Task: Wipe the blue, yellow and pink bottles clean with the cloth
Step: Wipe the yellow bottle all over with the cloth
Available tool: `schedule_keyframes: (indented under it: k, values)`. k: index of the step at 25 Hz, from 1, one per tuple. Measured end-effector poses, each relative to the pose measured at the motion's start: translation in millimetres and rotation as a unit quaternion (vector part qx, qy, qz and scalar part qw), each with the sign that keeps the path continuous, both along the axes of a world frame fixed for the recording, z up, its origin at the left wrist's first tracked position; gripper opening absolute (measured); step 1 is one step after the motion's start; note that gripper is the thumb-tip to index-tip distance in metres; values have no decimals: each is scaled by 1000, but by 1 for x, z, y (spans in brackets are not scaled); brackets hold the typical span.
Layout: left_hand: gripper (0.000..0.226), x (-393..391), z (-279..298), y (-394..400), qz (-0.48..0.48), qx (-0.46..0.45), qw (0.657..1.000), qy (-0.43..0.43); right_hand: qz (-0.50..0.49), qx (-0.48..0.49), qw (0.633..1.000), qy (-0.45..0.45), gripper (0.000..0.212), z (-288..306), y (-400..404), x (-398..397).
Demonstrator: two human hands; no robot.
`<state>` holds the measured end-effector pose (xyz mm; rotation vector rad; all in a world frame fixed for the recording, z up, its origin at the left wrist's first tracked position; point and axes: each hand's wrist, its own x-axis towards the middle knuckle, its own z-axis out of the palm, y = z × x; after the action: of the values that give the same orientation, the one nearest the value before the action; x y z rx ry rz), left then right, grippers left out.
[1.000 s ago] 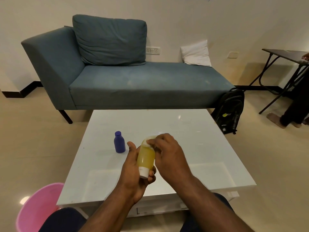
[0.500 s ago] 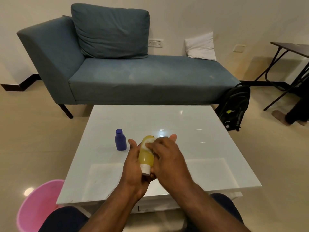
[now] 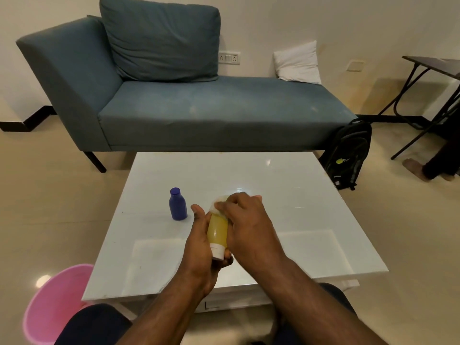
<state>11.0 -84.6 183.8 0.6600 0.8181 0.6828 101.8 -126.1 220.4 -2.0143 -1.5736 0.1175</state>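
Note:
My left hand (image 3: 199, 240) grips the yellow bottle (image 3: 218, 231), white cap end toward me, above the white table (image 3: 298, 220). My right hand (image 3: 249, 225) pinches a small white cloth (image 3: 219, 200) against the bottle's far end. The blue bottle (image 3: 177, 204) stands upright on the table, just left of my hands and apart from them. No pink bottle shows in the head view.
A pink bucket (image 3: 52, 302) sits on the floor at the table's near left corner. Behind the table is a blue chaise sofa (image 3: 199, 105), with a black backpack (image 3: 348, 155) leaning at its right end. A person's feet (image 3: 420, 168) and a folding table (image 3: 433, 66) are at far right.
My right hand slid along the yellow bottle with the cloth, down its side and back to the far end. The blue bottle has not moved. The camera shifted slightly.

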Motion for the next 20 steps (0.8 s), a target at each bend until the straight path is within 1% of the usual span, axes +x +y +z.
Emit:
schedule_keyframes:
  k: [3,5,7,10,12,14,17,20]
  values:
    - [63,-3,3,1,2,-11,1000,-19,51,20,997,-63,29,-3,-11,-11]
    - [64,-4,1,2,3,-15,1000,-19,50,19,998,-30,28,-6,-9,-5]
    - [64,-5,2,1,-2,1,1000,-8,15,28,999,16,30,-10,0,7]
    - [67,-4,2,1,-6,-11,1000,1,-28,53,997,47,29,-11,4,17]
    - [69,-3,2,3,-6,-14,1000,-8,-25,66,995,65,30,-11,-2,11]
    - [63,-2,5,4,-6,-16,1000,-19,-16,73,993,89,30,-13,-14,0]
    - [57,-2,11,4,-4,-23,999,-44,12,85,993,86,30,-18,-24,-12]
    - [58,-2,10,3,3,-28,999,-33,3,79,993,86,28,-14,-18,-3]
